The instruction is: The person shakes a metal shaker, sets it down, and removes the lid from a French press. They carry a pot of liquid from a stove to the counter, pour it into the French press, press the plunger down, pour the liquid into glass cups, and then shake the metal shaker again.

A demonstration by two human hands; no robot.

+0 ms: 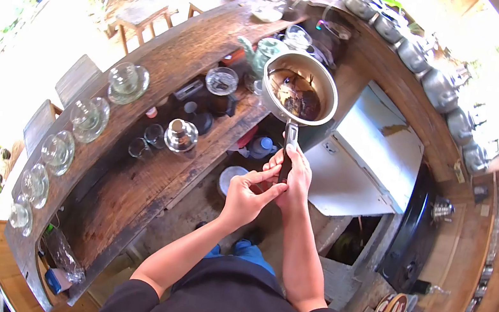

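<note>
A metal saucepan (307, 66) is held out in front of me over the gap between the counters. Inside lies brown liquid with dark pieces (297, 95). Around its long black handle (291, 138) my right hand (299, 178) is closed, thumb on top. My left hand (244, 197) reaches in from the left, thumb and fingers bent and pressed at the handle's lower end. Just beyond the pan's left side is a pale green teapot (266, 54).
Glass cups on saucers (89, 118) line the left wooden counter's ledge. Below stand a glass jar (181, 136), small glasses (154, 135) and a glass bowl (221, 79). A white chest (369, 151) is on the right, with metal kettles (440, 89) along the shelf behind.
</note>
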